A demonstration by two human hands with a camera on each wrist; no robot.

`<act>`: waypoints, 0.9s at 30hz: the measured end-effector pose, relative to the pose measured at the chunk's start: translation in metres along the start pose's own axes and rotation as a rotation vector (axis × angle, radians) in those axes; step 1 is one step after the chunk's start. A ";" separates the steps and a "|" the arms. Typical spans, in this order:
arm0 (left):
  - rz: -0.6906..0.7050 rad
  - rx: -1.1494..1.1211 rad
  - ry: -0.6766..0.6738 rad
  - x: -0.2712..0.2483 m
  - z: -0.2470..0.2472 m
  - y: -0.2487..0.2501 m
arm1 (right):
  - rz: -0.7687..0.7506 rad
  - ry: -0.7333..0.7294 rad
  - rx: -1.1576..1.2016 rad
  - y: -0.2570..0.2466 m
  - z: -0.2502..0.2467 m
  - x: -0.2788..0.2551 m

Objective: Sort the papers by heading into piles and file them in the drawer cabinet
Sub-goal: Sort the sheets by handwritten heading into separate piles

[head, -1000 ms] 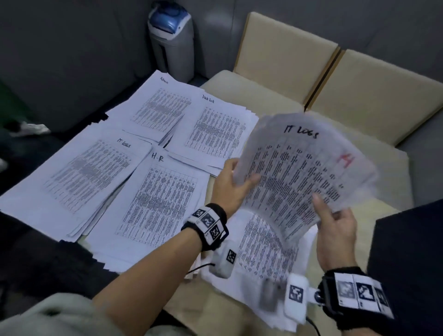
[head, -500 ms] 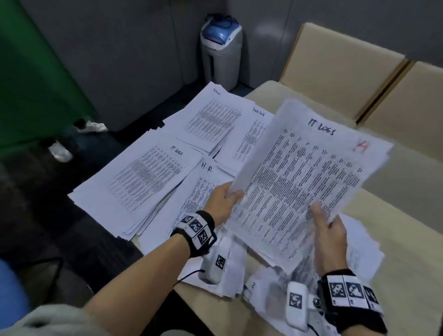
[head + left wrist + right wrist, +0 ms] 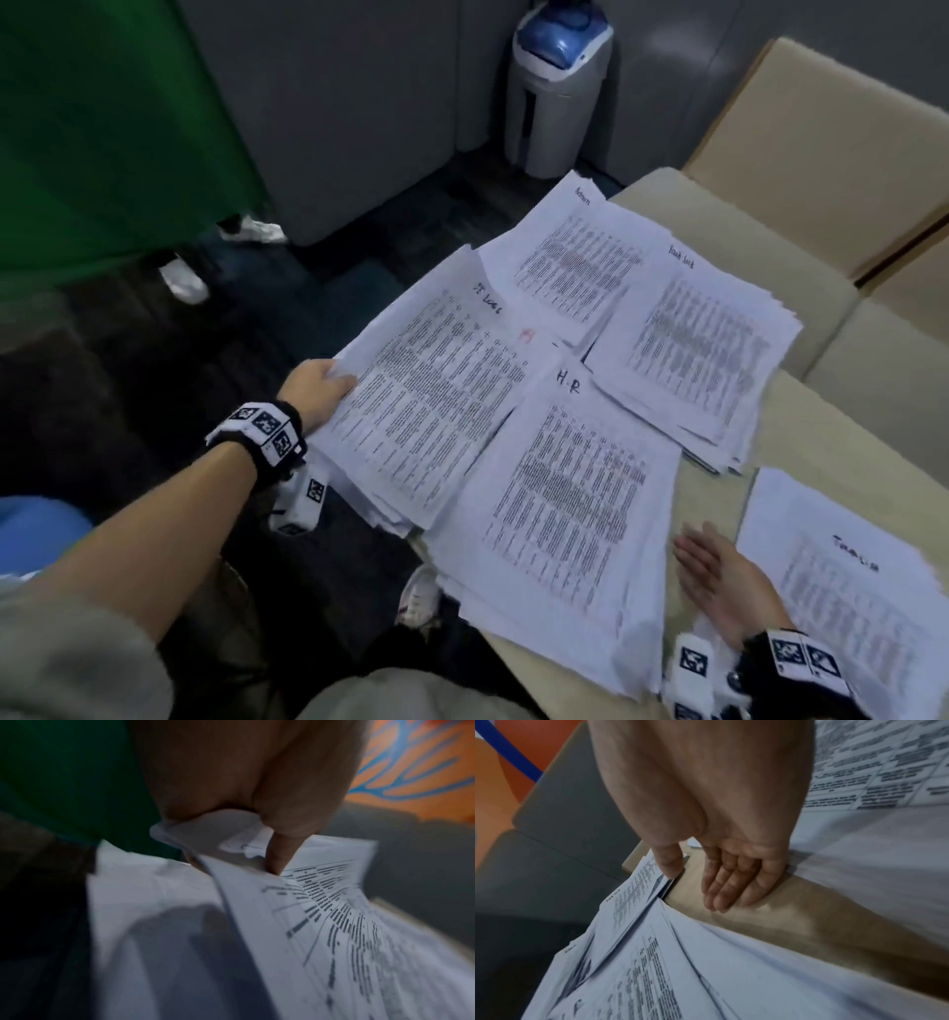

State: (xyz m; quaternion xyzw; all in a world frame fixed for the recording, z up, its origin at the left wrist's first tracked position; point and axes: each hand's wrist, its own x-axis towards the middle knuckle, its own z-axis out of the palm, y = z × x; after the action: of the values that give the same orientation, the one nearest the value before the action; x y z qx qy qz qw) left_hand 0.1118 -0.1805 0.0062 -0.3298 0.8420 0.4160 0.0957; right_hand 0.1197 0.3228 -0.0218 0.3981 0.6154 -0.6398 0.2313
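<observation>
My left hand [image 3: 318, 383] pinches the left edge of a sheet headed IT LOGS [image 3: 436, 395] that lies on the IT LOGS pile at the table's left edge; the left wrist view shows the thumb [image 3: 280, 850] pressing the paper [image 3: 321, 923]. Beside it lie the H.R pile [image 3: 570, 493], a Task list pile [image 3: 703, 344] and another pile [image 3: 575, 257] further back. My right hand [image 3: 719, 570] hovers flat, fingers straight, over bare table [image 3: 770, 925] between the H.R pile and an unsorted stack [image 3: 852, 596] at the right. It holds nothing.
A grey bin with a blue lid [image 3: 557, 87] stands on the floor behind the table. Beige seat cushions [image 3: 821, 154] line the far right. A green panel [image 3: 102, 128] and shoes [image 3: 185, 277] are at the left on the dark floor.
Both hands held the IT LOGS sheet up in the air; it now lies on the IT LOGS pile under my left hand. My right hand let go and moved down right.
</observation>
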 end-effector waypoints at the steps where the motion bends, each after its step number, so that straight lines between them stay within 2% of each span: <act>1: -0.006 0.094 0.001 0.008 -0.006 -0.007 | 0.014 0.012 0.001 0.000 0.003 -0.002; 4: -0.005 0.380 0.001 0.025 -0.013 -0.015 | 0.048 0.032 0.048 -0.005 0.007 -0.004; 7: 0.023 0.603 0.156 0.028 -0.007 -0.007 | 0.008 0.021 0.102 -0.014 0.006 -0.010; 9: 0.075 0.604 0.280 0.023 0.004 0.008 | -0.020 0.044 0.110 -0.020 0.005 -0.017; 11: 0.189 0.565 0.285 0.015 0.021 0.034 | -0.073 0.101 0.133 -0.024 0.000 -0.026; 13: 0.326 0.504 0.182 0.003 0.048 0.064 | -0.092 0.205 0.058 -0.019 -0.018 -0.025; 16: 0.521 0.366 -0.108 -0.032 0.104 0.117 | -0.108 0.324 -0.094 -0.006 -0.050 -0.023; 19: 0.665 0.324 -0.427 -0.095 0.173 0.164 | -0.121 0.458 -0.228 0.013 -0.098 -0.019; 21: 0.737 0.343 -0.592 -0.139 0.219 0.187 | -0.125 0.549 -0.285 0.022 -0.130 -0.020; 24: 0.719 0.367 -0.677 -0.185 0.285 0.204 | -0.132 0.691 -0.311 0.028 -0.174 -0.016; 27: 0.606 0.437 -0.634 -0.206 0.339 0.207 | -0.088 0.715 -0.374 0.035 -0.209 -0.002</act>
State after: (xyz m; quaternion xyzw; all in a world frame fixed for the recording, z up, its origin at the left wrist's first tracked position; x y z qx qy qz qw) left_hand 0.0993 0.2667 0.0125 0.1007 0.8971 0.3188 0.2887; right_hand 0.1949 0.5211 -0.0260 0.5200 0.7792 -0.3472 0.0435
